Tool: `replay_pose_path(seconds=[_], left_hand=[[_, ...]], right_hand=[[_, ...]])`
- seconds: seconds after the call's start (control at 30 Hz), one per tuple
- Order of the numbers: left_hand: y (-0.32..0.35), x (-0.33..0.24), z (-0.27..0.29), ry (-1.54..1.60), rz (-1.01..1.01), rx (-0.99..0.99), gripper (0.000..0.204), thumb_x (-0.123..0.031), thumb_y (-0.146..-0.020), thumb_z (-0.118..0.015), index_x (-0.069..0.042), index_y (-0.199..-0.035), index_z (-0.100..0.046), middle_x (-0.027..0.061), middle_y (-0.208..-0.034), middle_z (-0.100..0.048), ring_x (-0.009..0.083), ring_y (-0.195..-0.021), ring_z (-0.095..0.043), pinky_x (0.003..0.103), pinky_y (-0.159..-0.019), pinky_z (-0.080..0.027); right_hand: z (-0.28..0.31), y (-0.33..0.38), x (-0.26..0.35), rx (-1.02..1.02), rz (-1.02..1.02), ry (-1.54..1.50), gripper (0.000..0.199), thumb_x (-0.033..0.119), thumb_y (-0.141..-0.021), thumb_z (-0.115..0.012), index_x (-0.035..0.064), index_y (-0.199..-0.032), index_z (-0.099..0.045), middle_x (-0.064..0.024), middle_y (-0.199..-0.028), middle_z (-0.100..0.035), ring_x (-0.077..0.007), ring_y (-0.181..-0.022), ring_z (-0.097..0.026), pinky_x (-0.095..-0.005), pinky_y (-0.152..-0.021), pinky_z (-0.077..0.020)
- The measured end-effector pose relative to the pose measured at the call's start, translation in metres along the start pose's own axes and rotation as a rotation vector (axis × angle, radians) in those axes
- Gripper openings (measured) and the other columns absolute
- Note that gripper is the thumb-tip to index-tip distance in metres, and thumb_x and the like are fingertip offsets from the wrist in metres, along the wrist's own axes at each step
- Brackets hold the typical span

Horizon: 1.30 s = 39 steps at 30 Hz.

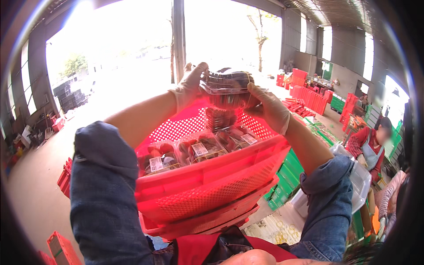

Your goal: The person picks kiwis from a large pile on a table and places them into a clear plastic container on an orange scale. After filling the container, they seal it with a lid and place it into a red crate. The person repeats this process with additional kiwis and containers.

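Note:
Both my gloved hands hold one clear plastic clamshell box (228, 88) of dark red fruit, raised above a red perforated crate (207, 181). My left hand (191, 85) grips its left end and my right hand (267, 106) grips its right side and underside. Inside the crate lie three more clear boxes of fruit with white labels (198, 150), side by side along the near wall, and another box stands behind them. The crate sits on top of other red crates close to my body.
Stacks of red crates (309, 97) and green crates (287, 176) stand at the right. A seated person in a red top and grey apron (370, 145) works at the far right beside a white tub (360, 181). Loose red crates (62, 247) lie on the floor at left.

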<state>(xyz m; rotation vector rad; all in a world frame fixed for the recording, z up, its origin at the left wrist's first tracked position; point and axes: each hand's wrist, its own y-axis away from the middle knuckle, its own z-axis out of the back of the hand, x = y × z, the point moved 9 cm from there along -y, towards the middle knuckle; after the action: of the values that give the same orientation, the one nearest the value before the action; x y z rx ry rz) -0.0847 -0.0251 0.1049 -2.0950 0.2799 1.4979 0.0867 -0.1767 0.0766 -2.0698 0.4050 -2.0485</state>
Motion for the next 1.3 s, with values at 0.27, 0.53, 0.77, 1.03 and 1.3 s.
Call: replay_pose_path(seconds=[0.27,0.53,0.77,1.03,1.3], left_hand=[[0.054,0.018,0.103,-0.348,0.260,0.051,0.091,-0.087,-0.091,-0.024,-0.028,-0.161,-0.028,0.0081,-0.166,-0.031,0.0338,-0.151,-0.031,0.067,-0.116,-0.029],[0.071,0.110,0.182,0.019,0.609,-0.288,0.101,-0.087,-0.091,-0.021,-0.016,-0.163,-0.019,0.0164,-0.165,-0.029,0.0447,-0.151,-0.025,0.059,-0.122,-0.024],[0.048,0.093,0.200,-0.990,0.583,-0.127,0.117,-0.082,-0.086,-0.054,0.001,-0.160,-0.018,0.0301,-0.152,-0.042,0.0460,-0.136,-0.048,0.047,-0.111,-0.045],[-0.004,0.029,0.121,-2.071,0.100,0.345,0.118,-0.067,-0.077,-0.075,-0.020,-0.165,-0.012,0.0380,-0.150,-0.039,0.0484,-0.136,-0.048,0.051,-0.112,-0.041],[-0.069,0.113,0.086,-1.970,0.038,0.449,0.107,-0.071,-0.079,-0.059,-0.018,-0.160,-0.012,0.0362,-0.137,-0.051,0.0491,-0.123,-0.057,0.053,-0.106,-0.044]], right_hand=[[-0.062,-0.095,-0.046,0.435,-0.228,0.449,0.079,0.072,-0.097,-0.046,-0.0028,-0.111,-0.066,-0.0103,-0.074,-0.071,-0.0149,-0.054,-0.066,-0.0277,-0.050,-0.0552],[-0.106,-0.151,-0.105,0.599,0.017,0.699,0.083,0.058,-0.094,-0.067,-0.0137,-0.133,-0.053,-0.0156,-0.100,-0.071,-0.0172,-0.086,-0.066,-0.0295,-0.076,-0.0552],[-0.085,-0.123,0.010,0.401,0.526,0.718,0.061,0.034,-0.096,-0.073,-0.0009,-0.142,-0.053,-0.0140,-0.124,-0.068,-0.0210,-0.103,-0.064,-0.0340,-0.091,-0.0548],[-0.055,0.027,0.006,0.456,0.434,0.882,0.048,0.035,-0.095,-0.072,0.0018,-0.128,-0.062,-0.0226,-0.098,-0.073,-0.0298,-0.097,-0.071,-0.0398,-0.087,-0.0552],[-0.059,0.013,-0.020,0.468,0.470,1.005,0.060,0.057,-0.087,-0.063,0.0049,-0.117,-0.068,-0.0203,-0.106,-0.073,-0.0335,-0.106,-0.069,-0.0439,-0.092,-0.0528]])
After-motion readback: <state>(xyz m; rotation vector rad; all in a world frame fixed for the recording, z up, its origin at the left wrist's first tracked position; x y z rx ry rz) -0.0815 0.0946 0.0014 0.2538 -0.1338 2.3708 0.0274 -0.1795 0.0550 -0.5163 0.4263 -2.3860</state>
